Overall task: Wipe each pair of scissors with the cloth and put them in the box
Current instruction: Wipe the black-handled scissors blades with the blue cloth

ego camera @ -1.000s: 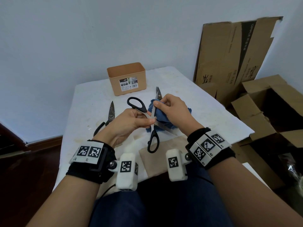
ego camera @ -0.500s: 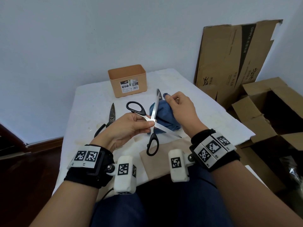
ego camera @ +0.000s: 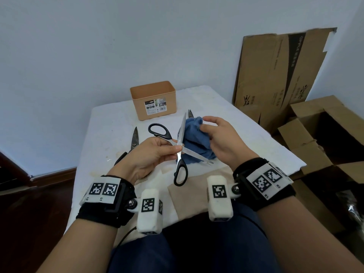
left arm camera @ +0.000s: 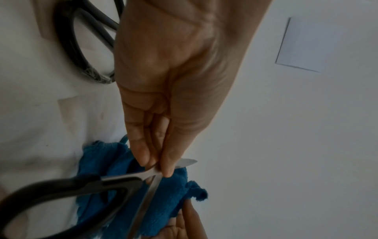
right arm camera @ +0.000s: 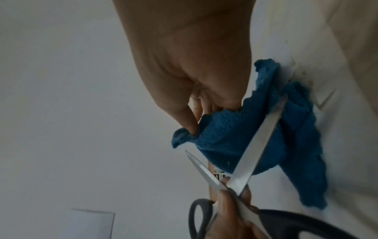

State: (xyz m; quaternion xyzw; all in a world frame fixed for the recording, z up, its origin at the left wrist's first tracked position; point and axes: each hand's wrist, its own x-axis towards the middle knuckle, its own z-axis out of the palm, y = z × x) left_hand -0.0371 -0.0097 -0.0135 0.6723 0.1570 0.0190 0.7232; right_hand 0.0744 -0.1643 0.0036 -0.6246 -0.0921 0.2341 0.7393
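My left hand (ego camera: 155,152) pinches black-handled scissors (ego camera: 180,146) at the pivot, blades spread wide above the table; the pinch shows in the left wrist view at the fingertips (left arm camera: 165,168). One blade points up, the other lies toward my right wrist. My right hand (ego camera: 218,138) holds a bunched blue cloth (ego camera: 195,134) just right of the upright blade, thumb pressed into the cloth (right arm camera: 225,142). The scissors (right arm camera: 243,174) cross in front of the cloth. An orange box (ego camera: 153,100) stands at the table's far side.
Dark metal shears (ego camera: 134,140) lie on the white table (ego camera: 110,134) to the left. Another pair's tips (ego camera: 190,113) poke out behind the cloth. Flattened cardboard (ego camera: 279,75) leans on the wall; an open carton (ego camera: 325,138) sits on the right floor.
My right hand slid the cloth up the upright blade and off its tip, moving right. The left hand kept its pinch on the scissors.
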